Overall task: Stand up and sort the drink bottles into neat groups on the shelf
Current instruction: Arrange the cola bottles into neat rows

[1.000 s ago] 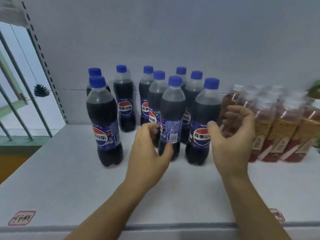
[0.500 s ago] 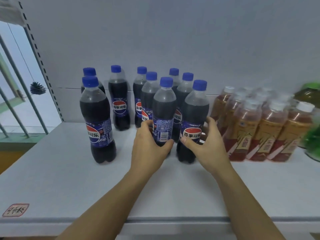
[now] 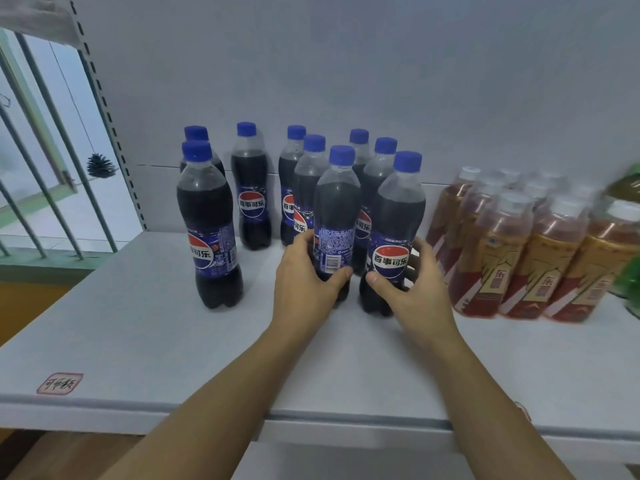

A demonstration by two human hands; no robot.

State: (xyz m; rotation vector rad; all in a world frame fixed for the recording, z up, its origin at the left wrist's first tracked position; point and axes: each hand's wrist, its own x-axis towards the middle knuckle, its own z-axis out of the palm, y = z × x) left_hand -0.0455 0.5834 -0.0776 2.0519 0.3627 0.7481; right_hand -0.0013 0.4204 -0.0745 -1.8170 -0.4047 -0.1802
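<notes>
Now each hand — left (image 3: pixel 304 278); right (image 3: pixel 412 289) — wraps fingers round a smooth plastic cola bottle (image 3: pixel 334 216).

1. Your left hand (image 3: pixel 308 275) grips the middle front cola bottle (image 3: pixel 335 216), barcode side facing you, thumb across its lower label.
2. Your right hand (image 3: pixel 412 282) grips the cola bottle at its 3 o'clock (image 3: pixel 394 233), logo facing you; the two bottles stand upright, just beside each other.
3. More cola bottles (image 3: pixel 249 188) stand upright behind, toward 12 o'clock, and one (image 3: pixel 207 226) stands apart at 9 o'clock.
4. Tea bottles (image 3: pixel 498 254) are packed together at 3 o'clock, near your right hand.
5. A green bottle (image 3: pixel 628 188) shows blurred at the right edge.
6. The shelf (image 3: pixel 138 341) carries a handwritten tag (image 3: pixel 59 383) at 8 o'clock.
</notes>
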